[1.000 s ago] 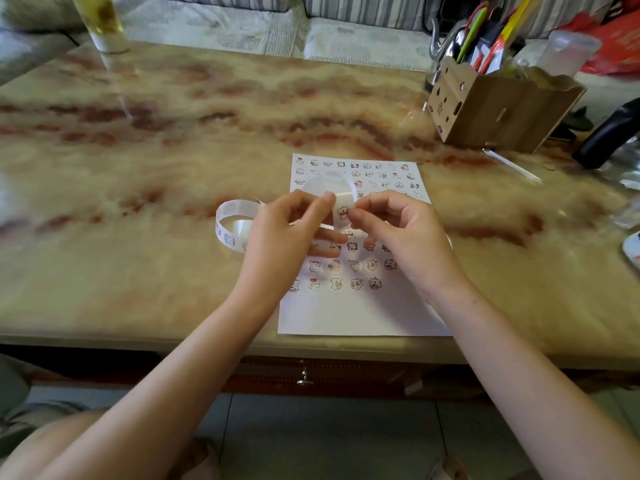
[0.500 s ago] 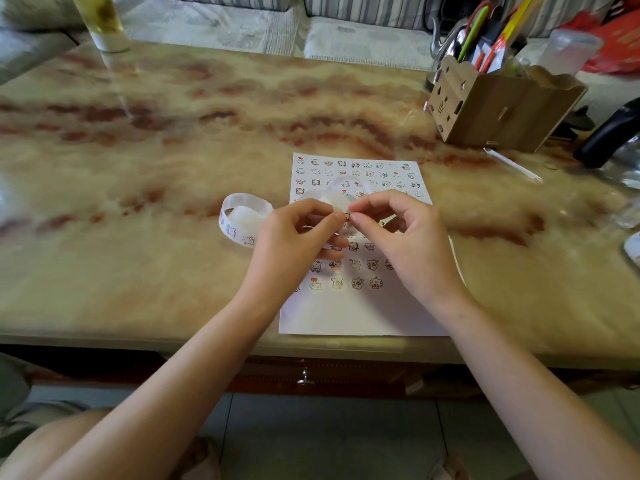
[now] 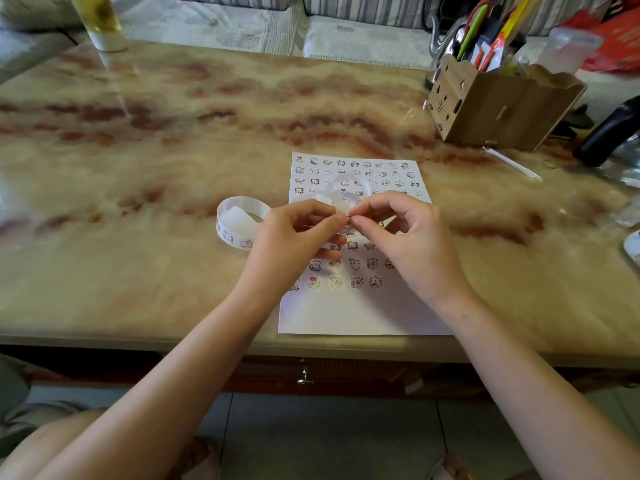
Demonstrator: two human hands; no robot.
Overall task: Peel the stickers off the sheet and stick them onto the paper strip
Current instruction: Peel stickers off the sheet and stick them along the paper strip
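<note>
Head view: left hand (image 3: 294, 237), right hand (image 3: 408, 244), fingertips together on paper strip (image 3: 228, 233).

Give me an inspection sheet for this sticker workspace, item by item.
Surface: glossy marbled beige and red-brown table top.
Job's things: white sticker sheet of small cartoon stickers lies flat near the front edge; white paper strip curls in a loop to its left, with a few stickers on it; a small sticker sits at the fingertips.
Clutter: brown cardboard pen holder at far right, holding pens; tall glass of yellow drink at far left; black object at the right edge.
Grippers: left hand pinches the paper strip; right hand pinches the small sticker against it.
Cables: nothing seen.
Surroundings: striped sofa cushions behind; grey tiled floor below.
</note>
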